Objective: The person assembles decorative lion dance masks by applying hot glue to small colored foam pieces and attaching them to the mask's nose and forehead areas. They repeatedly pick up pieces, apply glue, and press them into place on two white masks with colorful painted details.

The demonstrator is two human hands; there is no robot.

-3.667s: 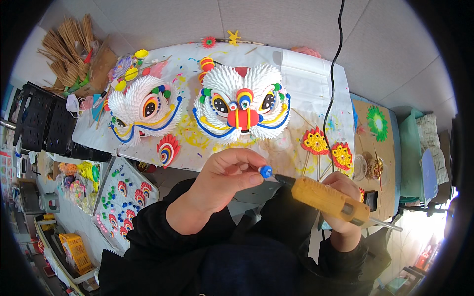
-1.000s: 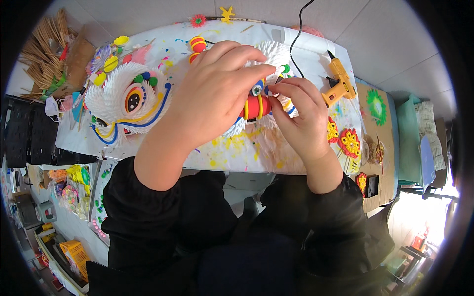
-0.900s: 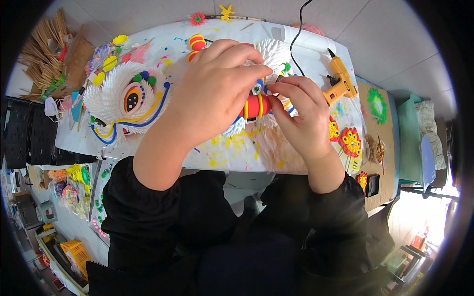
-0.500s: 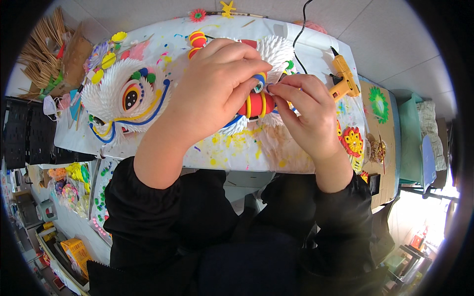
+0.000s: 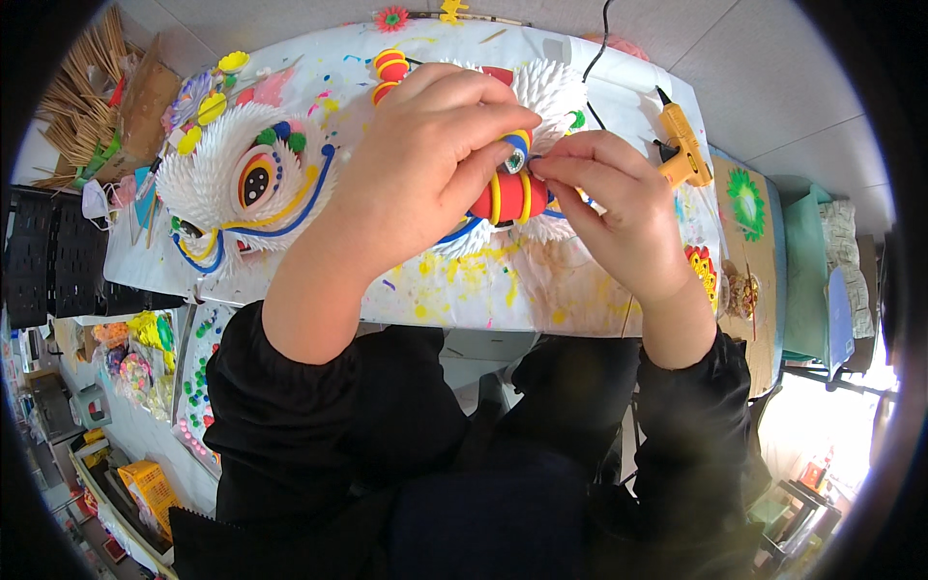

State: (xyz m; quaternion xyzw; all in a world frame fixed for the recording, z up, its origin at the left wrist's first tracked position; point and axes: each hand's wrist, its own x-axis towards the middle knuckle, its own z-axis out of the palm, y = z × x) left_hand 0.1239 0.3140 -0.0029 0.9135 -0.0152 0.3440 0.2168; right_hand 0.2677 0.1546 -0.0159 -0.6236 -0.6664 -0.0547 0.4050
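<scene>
My left hand is closed, its thumb and fingertips pressing around a blue and yellow trim piece set with a shiny round gem. Just below the gem sits a red roll with yellow bands, part of a white feathery lion-like head that my hands largely cover. My right hand pinches at the right side of the gem; whatever lies between those fingertips is too small to make out. To the left rests a second white lion-like head with large black-dotted eyes and blue and yellow trim.
A yellow hot glue gun lies at the table's right, near a black cord. Thin wooden sticks fill a cardboard box at far left. A green flower-shaped piece lies on cardboard at the right. Paint spots the white table cover.
My right hand has shifted slightly right and down, still pinching beside the gem. The left hand keeps its grip; the whole view has shifted a little.
</scene>
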